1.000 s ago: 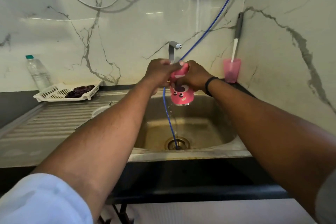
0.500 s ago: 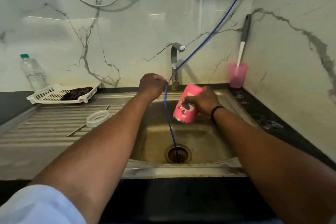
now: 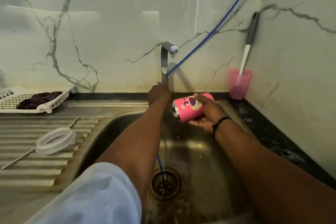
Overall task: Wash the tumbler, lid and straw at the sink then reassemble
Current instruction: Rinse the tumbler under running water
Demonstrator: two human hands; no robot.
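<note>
Tumbler (image 3: 190, 108) now lies tipped sideways at centre frame over the sink (image 3: 116, 127), dripping, gripped by the right hand (image 3: 207, 112). Left hand (image 3: 159, 94) has moved to the tap (image 3: 164, 65) base, gripping it; rinsing looks finished. Lid (image 3: 55, 140) waits lower left.

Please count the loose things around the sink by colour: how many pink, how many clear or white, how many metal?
Pink: 2, tumbler, cup
Clear or white: 2, lid, basket
Metal: 1, straw
Total: 5
</note>
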